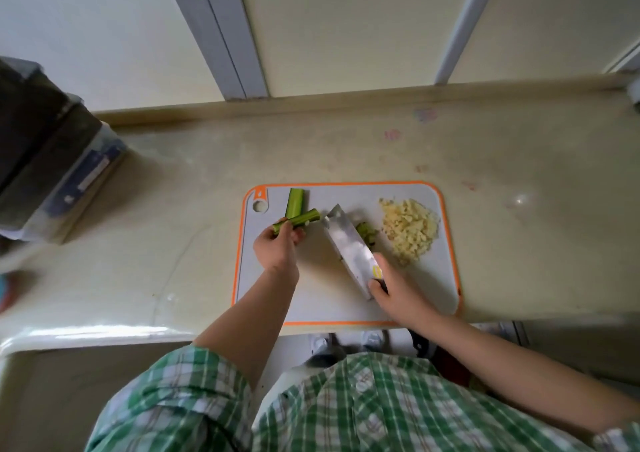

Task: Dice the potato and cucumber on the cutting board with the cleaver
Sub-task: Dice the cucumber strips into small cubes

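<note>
Cucumber strip (297,221): light, stiff, wet-slick; pinched at its near end by the left hand (277,245) over the cutting board (346,302). Cleaver (349,249): handle gripped by the right hand (398,290). Diced potato (410,229): apparently finished.

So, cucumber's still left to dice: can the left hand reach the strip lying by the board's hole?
Likely yes: that strip lies just beyond the left hand, though it holds another strip.

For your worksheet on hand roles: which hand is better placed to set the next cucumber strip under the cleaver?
Left. The left hand grips a cucumber strip close beside the cleaver, whose handle the right hand holds.
</note>
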Tool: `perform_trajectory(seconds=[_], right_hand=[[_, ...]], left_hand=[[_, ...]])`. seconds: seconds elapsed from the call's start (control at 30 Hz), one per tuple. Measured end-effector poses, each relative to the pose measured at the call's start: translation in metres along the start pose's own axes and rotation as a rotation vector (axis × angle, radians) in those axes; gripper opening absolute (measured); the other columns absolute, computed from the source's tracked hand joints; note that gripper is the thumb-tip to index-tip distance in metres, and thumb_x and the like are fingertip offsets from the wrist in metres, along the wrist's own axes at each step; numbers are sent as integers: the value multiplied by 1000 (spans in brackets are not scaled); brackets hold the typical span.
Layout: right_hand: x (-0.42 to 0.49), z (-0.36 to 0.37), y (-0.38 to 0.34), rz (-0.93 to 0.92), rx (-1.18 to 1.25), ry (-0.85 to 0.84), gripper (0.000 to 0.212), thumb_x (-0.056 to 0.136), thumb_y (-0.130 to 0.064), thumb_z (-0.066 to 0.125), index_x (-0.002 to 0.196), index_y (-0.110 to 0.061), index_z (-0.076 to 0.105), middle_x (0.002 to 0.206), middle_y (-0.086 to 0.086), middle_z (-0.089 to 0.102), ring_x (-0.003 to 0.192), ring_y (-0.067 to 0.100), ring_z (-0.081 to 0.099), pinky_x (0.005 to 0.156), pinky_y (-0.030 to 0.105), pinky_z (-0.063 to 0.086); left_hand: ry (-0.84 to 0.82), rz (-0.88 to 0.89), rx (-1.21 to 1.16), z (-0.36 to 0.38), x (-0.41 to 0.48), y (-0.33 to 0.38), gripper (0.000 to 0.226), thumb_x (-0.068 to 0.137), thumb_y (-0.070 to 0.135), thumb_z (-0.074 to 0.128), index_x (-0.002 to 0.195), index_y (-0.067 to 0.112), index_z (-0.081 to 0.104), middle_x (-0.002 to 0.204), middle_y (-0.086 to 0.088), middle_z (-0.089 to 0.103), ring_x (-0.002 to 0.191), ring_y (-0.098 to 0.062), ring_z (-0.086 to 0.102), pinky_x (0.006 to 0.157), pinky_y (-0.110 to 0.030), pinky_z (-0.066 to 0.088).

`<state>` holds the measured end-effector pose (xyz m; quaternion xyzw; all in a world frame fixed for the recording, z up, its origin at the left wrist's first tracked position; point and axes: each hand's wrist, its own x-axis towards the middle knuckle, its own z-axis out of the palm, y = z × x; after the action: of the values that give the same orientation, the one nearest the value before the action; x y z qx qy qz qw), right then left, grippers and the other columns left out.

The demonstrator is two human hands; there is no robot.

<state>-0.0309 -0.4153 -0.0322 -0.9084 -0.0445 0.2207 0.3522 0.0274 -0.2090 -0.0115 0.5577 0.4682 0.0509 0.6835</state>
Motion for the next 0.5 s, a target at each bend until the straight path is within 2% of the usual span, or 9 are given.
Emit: perform_trajectory(seconds=[0.07,0.13,0.23,0.3,0.4,0.5], right_hand=[[2,-7,3,11,-41,71,46,93,-22,48,136,-18,35,70,4,54,66,30,56,59,40,42],[3,-16,5,18,-71,131,39,92,-17,48,129,-17,37,56,2,44,51,28,48,49,37,35],[6,-30,7,61,-59,176,31,92,-14,46,122,-15,39,58,10,47,49,30,48,46,36,32],[5,-35,5,73,-21,180,28,92,-13,47,119,-15,41,63,13,51,48,30,49,46,41,39],[2,-39,-1,57,83,151,19,92,-12,46,109,-20,39,60,11,50,42,28,47,43,46,45],[-4,-39,-9,0,119,148,21,93,-13,47,111,-20,41,59,14,49,45,26,46,47,48,46]], left_hand=[[-57,-27,-32,1,-2,-2,25,89,-3,57,66,5,58,60,-8,56,57,-19,61,70,-28,55],[-130,-77,-59,4,-4,-3,23,91,-5,56,69,3,57,59,-8,50,55,-20,59,67,-27,57],[-257,-186,-73,7,-10,-6,12,91,-7,57,82,0,61,67,-12,54,53,-19,62,65,-25,59],[-307,-223,-27,9,-15,-10,13,91,-8,57,83,2,62,74,-13,59,58,-20,63,64,-25,58],[-287,-219,57,9,-17,-17,17,89,-8,60,81,6,63,79,-11,62,65,-20,62,69,-26,57],[-244,-266,40,8,-16,-16,14,87,-6,64,79,5,62,76,-10,63,55,-17,64,60,-22,58]])
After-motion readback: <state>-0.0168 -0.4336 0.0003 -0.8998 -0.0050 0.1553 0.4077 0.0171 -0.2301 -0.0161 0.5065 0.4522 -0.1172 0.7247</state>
